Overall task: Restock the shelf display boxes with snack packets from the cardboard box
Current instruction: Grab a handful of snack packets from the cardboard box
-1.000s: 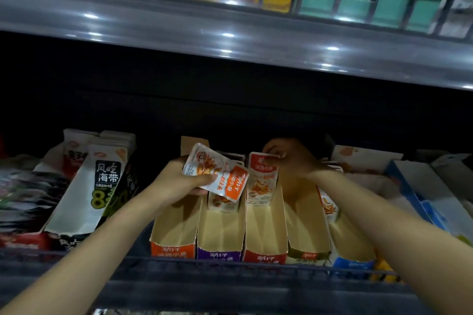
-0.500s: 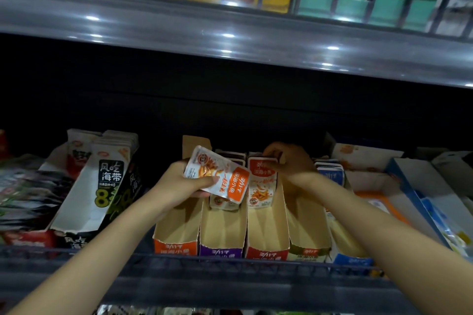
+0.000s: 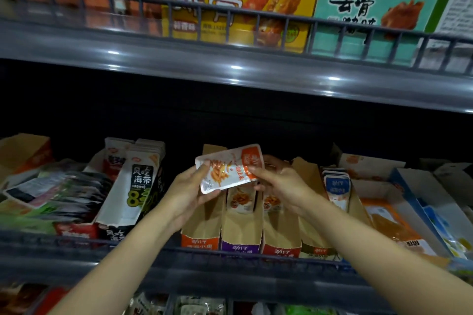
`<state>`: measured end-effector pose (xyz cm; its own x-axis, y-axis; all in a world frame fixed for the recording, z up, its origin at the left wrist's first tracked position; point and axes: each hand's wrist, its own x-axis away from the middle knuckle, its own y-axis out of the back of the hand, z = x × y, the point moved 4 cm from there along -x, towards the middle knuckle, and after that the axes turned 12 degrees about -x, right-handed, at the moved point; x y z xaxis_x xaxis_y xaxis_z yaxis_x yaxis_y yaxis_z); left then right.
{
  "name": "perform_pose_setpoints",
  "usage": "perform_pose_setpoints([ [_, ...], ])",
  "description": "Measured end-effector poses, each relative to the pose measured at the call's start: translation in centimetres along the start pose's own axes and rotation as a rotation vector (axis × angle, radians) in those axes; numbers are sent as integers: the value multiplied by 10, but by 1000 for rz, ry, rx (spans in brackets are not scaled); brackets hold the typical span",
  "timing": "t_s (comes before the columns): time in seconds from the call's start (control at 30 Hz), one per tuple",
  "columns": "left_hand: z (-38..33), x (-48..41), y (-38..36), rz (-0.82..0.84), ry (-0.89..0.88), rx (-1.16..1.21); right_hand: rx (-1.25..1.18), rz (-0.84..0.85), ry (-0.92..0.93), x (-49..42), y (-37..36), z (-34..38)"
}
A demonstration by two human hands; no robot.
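Head view: I see left hand (image 3: 188,193) and right hand (image 3: 282,184) both gripping one snack packet (image 3: 229,169), tilted, above row of display boxes (image 3: 242,227). Seaweed box (image 3: 133,184) left. Rail (image 3: 230,253) hides box fronts. Box interiors dim; source carton unseen.

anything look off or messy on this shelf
Yes. At the far left a pile of dark packets lies loose and slanted rather than standing in a box. The orange-front box looks empty, while its purple and red neighbours hold only a few packets at the back.
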<state>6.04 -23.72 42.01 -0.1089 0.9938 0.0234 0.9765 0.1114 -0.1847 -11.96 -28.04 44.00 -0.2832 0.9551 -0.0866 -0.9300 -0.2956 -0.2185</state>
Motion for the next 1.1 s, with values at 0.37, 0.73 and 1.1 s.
perform_pose_setpoints([
  [0.37,0,6,27,98,35,332,-9,57,32,-17,-33,10],
  [0.73,44,-40,63,-155,-278,-655,744,133,187,-79,-51,38],
  [1.1,71,-48,53,82,-239,-507,1149,294,217,-126,-73,-14],
])
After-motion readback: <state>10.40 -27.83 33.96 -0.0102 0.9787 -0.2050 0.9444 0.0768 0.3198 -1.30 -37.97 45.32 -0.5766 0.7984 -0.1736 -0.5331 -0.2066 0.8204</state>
